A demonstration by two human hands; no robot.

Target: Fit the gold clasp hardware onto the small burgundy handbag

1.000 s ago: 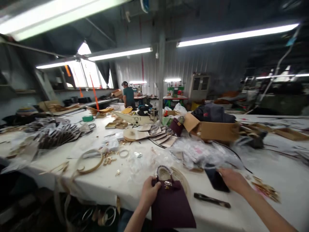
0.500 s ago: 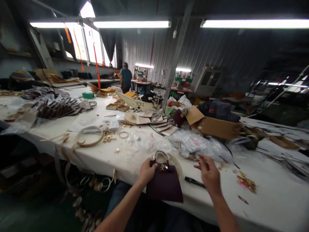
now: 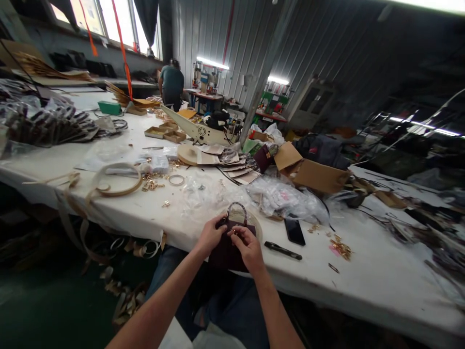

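Observation:
A small dark maroon handbag (image 3: 227,254) with a looped handle (image 3: 236,209) hangs over the front edge of a long white table (image 3: 363,276). My left hand (image 3: 210,236) grips its upper left side, fingers closed. At the flap, my right hand (image 3: 249,247) pinches by the gold clasp. A black phone (image 3: 294,230) lies on the table to the right of my hands. A dark slim tool (image 3: 282,250) rests just in front of the phone.
Clear plastic bags (image 3: 286,199), gold hardware bits (image 3: 339,248), a tan strap ring (image 3: 116,182), card pieces and an open cardboard box (image 3: 312,173) clutter the table. Straps dangle off its front edge at left. A person (image 3: 171,86) stands far back at another bench.
My right hand left the phone on the table and came over to the bag's clasp. The view tilted down and both hands drew together on the bag.

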